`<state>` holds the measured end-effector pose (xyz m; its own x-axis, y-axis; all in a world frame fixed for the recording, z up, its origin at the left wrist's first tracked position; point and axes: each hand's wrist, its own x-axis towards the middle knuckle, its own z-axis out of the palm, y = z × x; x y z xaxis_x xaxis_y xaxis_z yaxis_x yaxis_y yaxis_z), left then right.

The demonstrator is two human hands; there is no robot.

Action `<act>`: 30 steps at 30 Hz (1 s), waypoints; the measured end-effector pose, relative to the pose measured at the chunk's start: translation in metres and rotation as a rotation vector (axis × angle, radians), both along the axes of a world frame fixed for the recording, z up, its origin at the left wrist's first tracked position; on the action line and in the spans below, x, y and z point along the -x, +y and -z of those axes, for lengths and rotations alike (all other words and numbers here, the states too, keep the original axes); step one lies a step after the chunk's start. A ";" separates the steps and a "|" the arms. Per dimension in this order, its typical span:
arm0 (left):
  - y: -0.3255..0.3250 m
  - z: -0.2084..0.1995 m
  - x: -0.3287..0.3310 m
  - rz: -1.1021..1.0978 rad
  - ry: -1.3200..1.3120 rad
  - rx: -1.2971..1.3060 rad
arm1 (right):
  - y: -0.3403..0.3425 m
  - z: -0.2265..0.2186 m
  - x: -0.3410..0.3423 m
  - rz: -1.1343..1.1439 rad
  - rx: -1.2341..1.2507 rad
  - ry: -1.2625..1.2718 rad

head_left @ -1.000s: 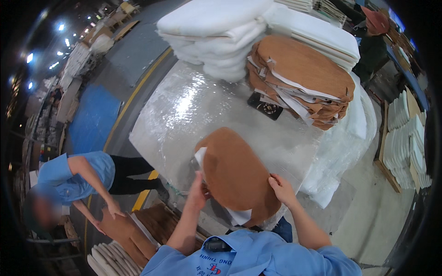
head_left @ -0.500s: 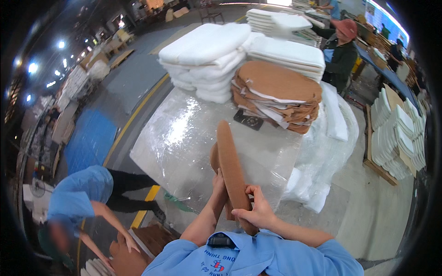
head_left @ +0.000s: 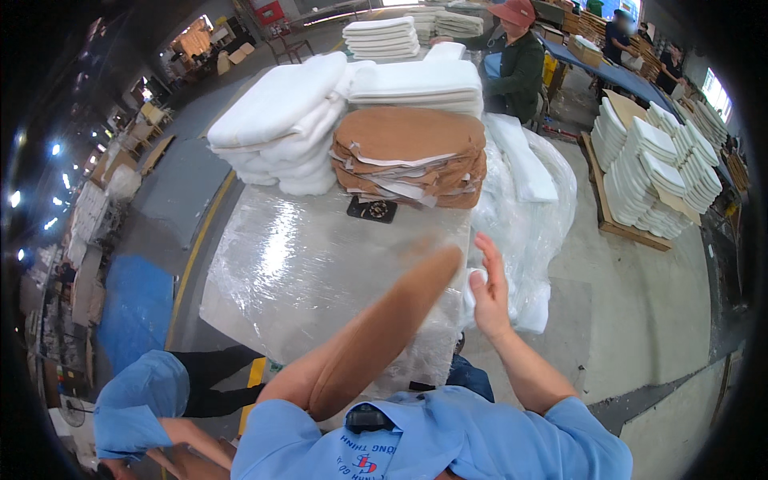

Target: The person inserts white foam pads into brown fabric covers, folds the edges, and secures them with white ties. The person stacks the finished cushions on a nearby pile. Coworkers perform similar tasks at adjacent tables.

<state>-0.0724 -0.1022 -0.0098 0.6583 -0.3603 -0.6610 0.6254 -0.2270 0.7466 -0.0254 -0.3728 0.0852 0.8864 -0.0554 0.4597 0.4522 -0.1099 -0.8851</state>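
A brown, rounded, fabric-like piece (head_left: 392, 324) is tilted in front of me, seen nearly edge-on, from my chest up over the wrapped stack. My left forearm runs up behind it. My left hand (head_left: 418, 248) shows only as a smear past its far edge; its grip is hidden. My right hand (head_left: 491, 290) is just right of the piece's far end, apart from it, fingers stretched and holding nothing. Beyond lies a pile of brown rounded pieces (head_left: 408, 136) with white edges showing between them. A black patterned flat object (head_left: 372, 210) rests before that pile.
A plastic-wrapped block (head_left: 256, 264) bears the piles, with white pads (head_left: 280, 104) behind. At far right, a wooden pallet (head_left: 632, 232) carries stacked white pads. One person (head_left: 144, 392) bends at lower left; another, in a red hat (head_left: 512, 12), stands beyond the piles.
The brown piece has swung from upright to leaning right. My right hand has let go of it and moved right, fingers spread. The view has shifted right; the person at left bends lower.
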 end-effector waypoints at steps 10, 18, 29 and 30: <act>-0.010 0.063 0.023 0.116 -0.503 -0.438 | -0.031 0.059 0.053 -0.333 0.009 0.256; -0.012 0.045 0.036 0.083 -0.662 -0.753 | -0.046 0.087 -0.016 -0.717 0.400 0.793; 0.065 0.038 0.085 0.189 -0.098 -0.751 | 0.049 0.116 -0.038 -0.518 0.038 1.663; 0.067 0.041 0.093 0.121 -0.132 -0.783 | 0.056 0.118 -0.035 -0.432 -0.092 1.677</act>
